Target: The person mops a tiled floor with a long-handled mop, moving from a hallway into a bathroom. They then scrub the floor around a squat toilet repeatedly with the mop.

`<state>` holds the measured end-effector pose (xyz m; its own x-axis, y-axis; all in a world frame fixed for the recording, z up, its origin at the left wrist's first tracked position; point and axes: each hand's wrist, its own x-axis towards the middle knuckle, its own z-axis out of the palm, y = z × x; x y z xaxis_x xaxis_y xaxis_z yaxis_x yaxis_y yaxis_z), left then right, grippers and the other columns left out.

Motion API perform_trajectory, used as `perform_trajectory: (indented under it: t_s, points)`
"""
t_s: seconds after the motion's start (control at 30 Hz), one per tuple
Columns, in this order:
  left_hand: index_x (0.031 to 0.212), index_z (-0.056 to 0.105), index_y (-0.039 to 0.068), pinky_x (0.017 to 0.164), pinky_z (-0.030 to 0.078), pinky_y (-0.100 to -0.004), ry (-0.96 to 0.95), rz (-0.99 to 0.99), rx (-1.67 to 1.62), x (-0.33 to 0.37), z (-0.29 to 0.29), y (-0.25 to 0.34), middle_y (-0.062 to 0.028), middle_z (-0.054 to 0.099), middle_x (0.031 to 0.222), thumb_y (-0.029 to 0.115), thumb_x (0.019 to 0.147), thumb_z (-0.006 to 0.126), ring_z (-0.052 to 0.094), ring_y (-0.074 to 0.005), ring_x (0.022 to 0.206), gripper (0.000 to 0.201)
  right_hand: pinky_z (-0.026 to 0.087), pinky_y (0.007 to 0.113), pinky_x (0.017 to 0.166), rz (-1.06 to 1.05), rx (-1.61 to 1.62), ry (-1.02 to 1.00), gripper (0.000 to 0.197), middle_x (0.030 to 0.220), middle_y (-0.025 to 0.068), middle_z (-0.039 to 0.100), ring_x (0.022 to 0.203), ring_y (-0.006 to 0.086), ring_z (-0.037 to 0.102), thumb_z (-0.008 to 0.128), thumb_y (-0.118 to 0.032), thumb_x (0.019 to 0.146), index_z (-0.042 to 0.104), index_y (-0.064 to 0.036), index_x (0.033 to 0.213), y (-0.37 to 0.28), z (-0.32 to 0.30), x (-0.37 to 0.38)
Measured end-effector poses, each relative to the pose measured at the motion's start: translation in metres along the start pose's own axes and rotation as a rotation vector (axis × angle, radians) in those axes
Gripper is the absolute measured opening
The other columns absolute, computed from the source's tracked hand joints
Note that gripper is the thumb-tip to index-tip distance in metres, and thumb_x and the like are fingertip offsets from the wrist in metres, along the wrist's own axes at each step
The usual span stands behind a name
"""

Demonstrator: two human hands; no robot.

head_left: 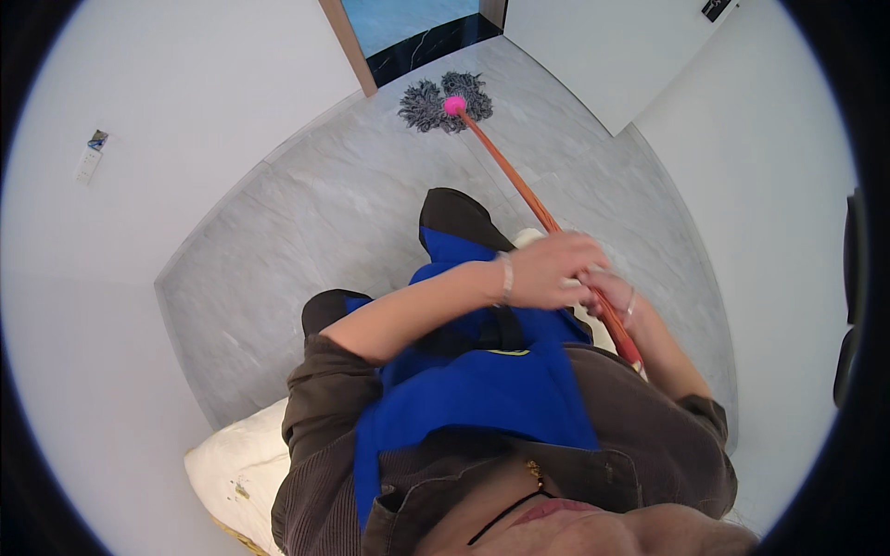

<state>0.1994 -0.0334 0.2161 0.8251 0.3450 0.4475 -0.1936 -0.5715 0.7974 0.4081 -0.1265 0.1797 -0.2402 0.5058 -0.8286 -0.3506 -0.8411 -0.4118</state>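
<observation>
At twelve o'clock, the mop head (424,107) is grey with a pink knob (454,106). Its stick (519,187) is orange. The floor (297,204) is grey with wavy streaks. At six, the apron (473,389) is blue and the shirt (320,473) brown.

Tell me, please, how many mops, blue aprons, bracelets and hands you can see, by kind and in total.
Mop: 1
Blue apron: 1
Bracelets: 2 (left bracelet, right bracelet)
Hands: 2 (left hand, right hand)
Total: 6
</observation>
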Motion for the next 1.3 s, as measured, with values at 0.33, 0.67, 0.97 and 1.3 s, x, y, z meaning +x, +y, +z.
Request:
perform_trajectory:
  t_s: [0.33, 0.67, 0.97, 1.3]
  points:
    - [0.097, 0.058, 0.009, 0.085, 0.041, -0.0376, -0.107, 0.408, -0.101, 0.015, 0.041, 0.027, -0.0076, 0.055, 0.098, 0.006, 0.070, 0.062, 0.053, -0.0269, 0.092, 0.027, 0.043, 0.020, 0.046, -0.016, 0.185, -0.056, 0.022, 0.064, -0.0020, 0.051, 0.054, 0.0061, 0.049, 0.058, -0.026, 0.089, 0.057, -0.0061, 0.098, 0.039, 0.018, -0.071]
    - [0.096, 0.057, 0.010, 0.086, 0.036, -0.0360, 0.008, 0.328, 0.168, -0.016, 0.021, 0.019, -0.0059, 0.054, 0.097, 0.009, 0.065, 0.066, 0.052, -0.0244, 0.093, 0.032, 0.041, 0.026, 0.051, 0.053, -0.025, -0.051, 0.022, 0.065, -0.0026, 0.051, 0.053, 0.0078, 0.046, 0.061, -0.028, 0.087, 0.057, -0.0084, 0.097, -0.024, 0.079, 0.034]
    - [0.096, 0.058, 0.014, 0.085, 0.034, -0.0358, -0.024, 0.065, 0.229, -0.024, 0.019, -0.052, -0.0010, 0.056, 0.088, 0.003, 0.064, 0.063, 0.052, -0.0201, 0.090, 0.034, 0.036, 0.023, 0.044, 0.096, -0.128, 0.008, 0.025, 0.063, -0.0026, 0.049, 0.050, 0.0080, 0.044, 0.058, -0.026, 0.090, 0.053, -0.0080, 0.107, -0.054, 0.067, 0.140]
    - [0.089, 0.056, 0.014, 0.082, 0.034, -0.0345, 0.258, -0.106, 0.288, -0.027, -0.006, -0.139, -0.0007, 0.055, 0.082, -0.003, 0.057, 0.061, 0.053, -0.0213, 0.087, 0.037, 0.034, 0.027, 0.042, -0.070, -0.392, -0.061, 0.022, 0.057, -0.0013, 0.050, 0.046, 0.0099, 0.042, 0.062, -0.026, 0.083, 0.057, -0.0086, 0.070, -0.112, 0.056, 0.254]
